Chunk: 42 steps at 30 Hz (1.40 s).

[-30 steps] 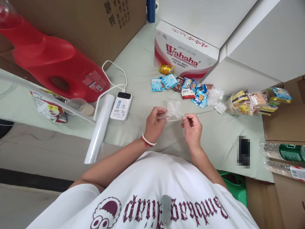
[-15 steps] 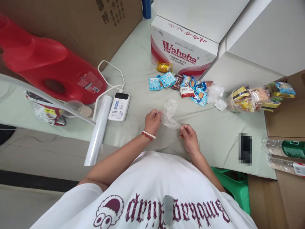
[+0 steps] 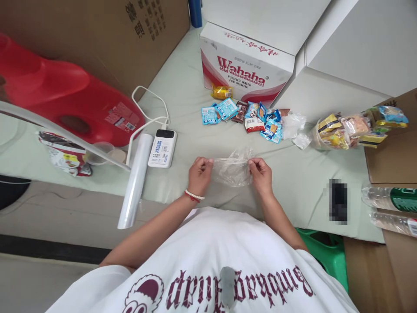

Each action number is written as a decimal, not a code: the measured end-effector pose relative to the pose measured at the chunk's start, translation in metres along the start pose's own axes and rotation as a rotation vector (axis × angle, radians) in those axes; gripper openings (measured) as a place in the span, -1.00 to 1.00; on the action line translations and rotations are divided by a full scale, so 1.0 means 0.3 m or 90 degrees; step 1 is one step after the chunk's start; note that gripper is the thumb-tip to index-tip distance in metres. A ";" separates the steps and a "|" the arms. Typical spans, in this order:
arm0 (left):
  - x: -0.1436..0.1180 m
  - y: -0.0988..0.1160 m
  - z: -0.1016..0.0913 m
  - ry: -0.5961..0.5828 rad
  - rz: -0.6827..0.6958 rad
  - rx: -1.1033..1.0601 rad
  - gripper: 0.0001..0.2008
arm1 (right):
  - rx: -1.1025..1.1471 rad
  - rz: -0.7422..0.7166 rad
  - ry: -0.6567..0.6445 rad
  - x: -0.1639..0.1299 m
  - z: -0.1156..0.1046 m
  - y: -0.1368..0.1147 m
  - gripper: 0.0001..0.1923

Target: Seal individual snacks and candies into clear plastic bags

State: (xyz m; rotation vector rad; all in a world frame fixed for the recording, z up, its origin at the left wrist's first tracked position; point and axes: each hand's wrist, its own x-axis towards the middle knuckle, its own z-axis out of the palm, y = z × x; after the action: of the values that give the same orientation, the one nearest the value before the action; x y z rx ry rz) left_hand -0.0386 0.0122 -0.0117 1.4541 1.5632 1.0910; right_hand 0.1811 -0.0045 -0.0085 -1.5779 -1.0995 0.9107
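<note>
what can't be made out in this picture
All in the head view:
- Clear plastic between left hand and right hand: too see-through and crumpled to trace its full outline.
- Dark object: blurred by pixel blocks.
- Red jug: far end cut off by the left edge.
- Two bottles: ends cut off by the right edge.
- Green plastic item: partly hidden by the shirt.

Film [image 3: 233, 175]: crinkly, glossy, prob. plast.
</note>
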 end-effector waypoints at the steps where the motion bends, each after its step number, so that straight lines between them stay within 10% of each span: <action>1: -0.007 -0.019 -0.017 0.003 -0.032 0.011 -0.73 | 0.026 0.025 -0.012 -0.007 0.002 0.014 -0.67; 9: 0.026 0.070 -0.018 -0.128 0.293 0.215 -0.56 | 0.003 0.009 -0.127 -0.041 0.001 -0.003 -0.66; 14: 0.133 0.073 0.090 -0.325 0.161 0.171 -0.71 | -0.054 -0.036 -0.113 -0.036 -0.041 -0.013 -0.68; 24: 0.055 -0.058 0.011 -0.010 -0.028 -0.004 -0.64 | -0.103 0.033 -0.020 -0.141 -0.176 0.092 -0.64; 32: -0.042 0.001 -0.003 -0.130 0.076 0.000 -0.60 | -0.251 -0.177 -0.180 -0.017 -0.131 0.001 -0.52; 42: -0.028 -0.099 -0.094 -0.004 0.017 0.100 -0.66 | 0.046 0.074 -0.139 0.050 -0.020 0.018 -0.59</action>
State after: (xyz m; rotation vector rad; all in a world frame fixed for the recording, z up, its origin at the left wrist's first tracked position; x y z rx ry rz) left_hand -0.0749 0.0009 -0.0288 1.5841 1.6614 0.9968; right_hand 0.1925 0.0074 -0.0129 -1.5217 -1.1208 1.2102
